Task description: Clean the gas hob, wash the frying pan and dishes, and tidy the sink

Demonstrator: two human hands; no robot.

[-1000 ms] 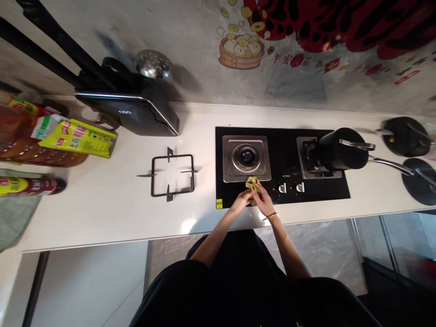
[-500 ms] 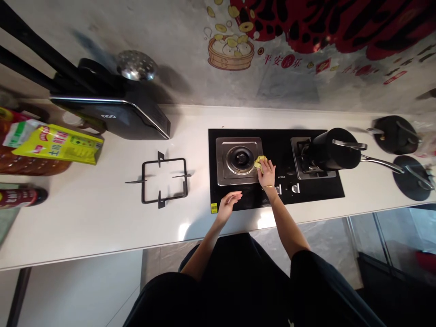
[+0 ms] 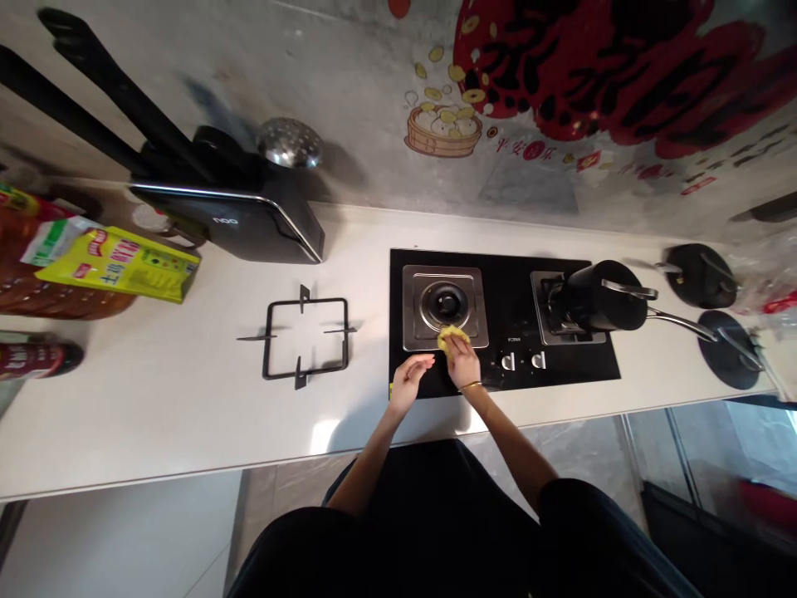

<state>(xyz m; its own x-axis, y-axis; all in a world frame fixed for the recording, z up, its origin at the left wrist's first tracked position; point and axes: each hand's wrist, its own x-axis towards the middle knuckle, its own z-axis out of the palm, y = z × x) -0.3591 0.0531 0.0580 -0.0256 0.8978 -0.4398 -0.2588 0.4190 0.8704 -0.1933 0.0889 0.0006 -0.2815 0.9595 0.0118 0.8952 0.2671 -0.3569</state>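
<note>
My right hand (image 3: 463, 364) presses a small yellow cloth (image 3: 449, 336) onto the front edge of the left burner's steel plate (image 3: 443, 306) on the black gas hob (image 3: 507, 322). My left hand (image 3: 412, 381) rests on the hob's front left part, fingers loosely spread and holding nothing. The left burner has no pan support on it. A black pan support (image 3: 304, 340) lies on the white counter (image 3: 187, 390) to the left of the hob.
A black pot with a long handle (image 3: 607, 296) sits on the right burner. Two dark lids (image 3: 716, 324) lie at the far right. A black appliance (image 3: 242, 218), a steel ladle (image 3: 287, 143), a yellow packet (image 3: 124, 264) and bottles stand at the left.
My right hand has brought the yellow cloth from the burner plate's right side to its front edge. My left hand has stayed on the hob's front left.
</note>
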